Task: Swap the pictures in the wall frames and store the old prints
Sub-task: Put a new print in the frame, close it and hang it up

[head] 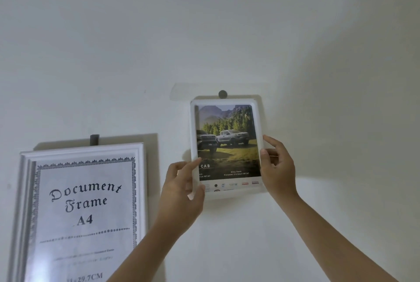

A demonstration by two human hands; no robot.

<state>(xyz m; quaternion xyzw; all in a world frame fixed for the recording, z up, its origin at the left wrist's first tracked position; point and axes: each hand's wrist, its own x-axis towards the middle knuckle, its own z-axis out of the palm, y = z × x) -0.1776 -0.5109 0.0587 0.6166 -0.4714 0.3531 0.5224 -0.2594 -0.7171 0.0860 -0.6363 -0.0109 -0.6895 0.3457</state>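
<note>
Both hands are up on the small white frame (pixel 226 147) that hangs from a round hook (pixel 223 94) on the wall (pixel 204 31): the left hand (pixel 181 188) pinches its lower left edge, the right hand (pixel 277 166) grips the right edge. The truck print (pixel 227 143) sits inside it. To my eye she'd best lift straight up off the hook, level, both sides held evenly. The bigger document frame (pixel 84 211) hangs to the left, untouched
</note>
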